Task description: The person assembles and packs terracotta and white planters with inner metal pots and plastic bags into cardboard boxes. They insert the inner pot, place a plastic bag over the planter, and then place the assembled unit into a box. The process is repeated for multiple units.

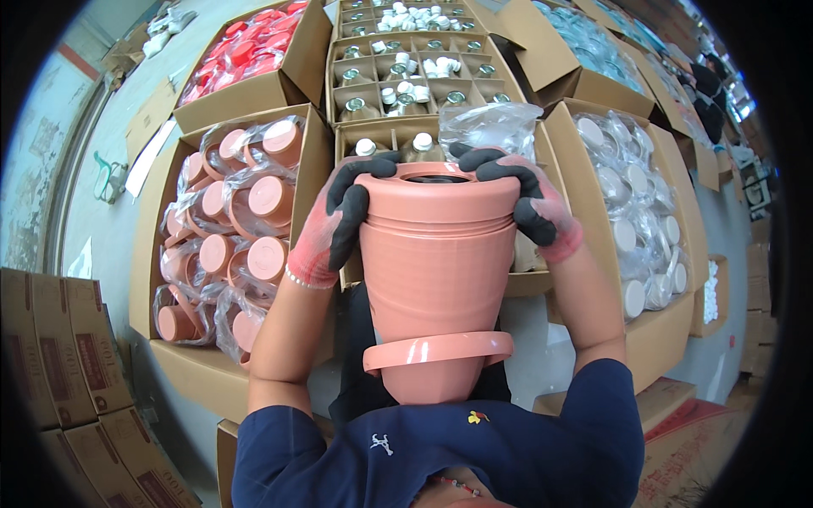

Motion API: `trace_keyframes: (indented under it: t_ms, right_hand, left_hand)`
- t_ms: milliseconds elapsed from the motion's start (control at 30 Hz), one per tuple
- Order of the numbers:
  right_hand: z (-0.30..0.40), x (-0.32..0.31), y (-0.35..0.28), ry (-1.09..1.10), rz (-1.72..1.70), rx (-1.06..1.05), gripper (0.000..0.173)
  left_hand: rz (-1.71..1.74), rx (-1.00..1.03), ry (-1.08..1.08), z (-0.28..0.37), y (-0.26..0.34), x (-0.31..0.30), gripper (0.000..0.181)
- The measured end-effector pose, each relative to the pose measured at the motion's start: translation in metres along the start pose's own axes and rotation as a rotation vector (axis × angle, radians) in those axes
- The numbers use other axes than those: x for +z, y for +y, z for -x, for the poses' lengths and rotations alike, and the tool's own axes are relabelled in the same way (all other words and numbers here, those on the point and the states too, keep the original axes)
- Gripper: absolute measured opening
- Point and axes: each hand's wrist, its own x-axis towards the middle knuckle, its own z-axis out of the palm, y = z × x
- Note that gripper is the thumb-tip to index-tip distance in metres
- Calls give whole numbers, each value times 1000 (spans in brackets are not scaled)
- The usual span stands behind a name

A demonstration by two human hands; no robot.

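A pink plastic jug body [438,273] stands tilted in front of my chest, with a wide collar at its upper end and a round dark opening in that end. My left hand [336,219], in a pink and black coated glove, grips the collar's left side. On the opposite side, my right hand [540,203] holds the same collar, gloved alike, its fingers reaching over the rim. A curved pink handle or band [438,349] crosses the jug's narrow lower part, near my shirt. Just behind it, white-capped glass bottles [422,149] sit in a divided carton [540,279].
A carton of bagged pink parts [267,197] stands left; one of bagged white parts [625,235] stands right. Farther off are red parts [244,54], more glass bottles [352,111] and blue-green parts [587,35]. Stacked cartons [70,343] rise at lower left. Another person [708,89] is far right.
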Motion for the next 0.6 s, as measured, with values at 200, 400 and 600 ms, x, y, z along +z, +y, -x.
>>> trace_keyframes:
  t_ms: [200,400,600]
  right_hand:
    - [15,-6,37,137,-25,89,86]
    - [2,7,-37,268,393,-26,86]
    - [-34,52,-82,-27,165,-283,86]
  left_hand:
    - [-305,19,10,11,30,15,53]
    - [190,33,-42,-5,-12,-22,76]
    - [404,-173,-208,-31,-16,8,55]
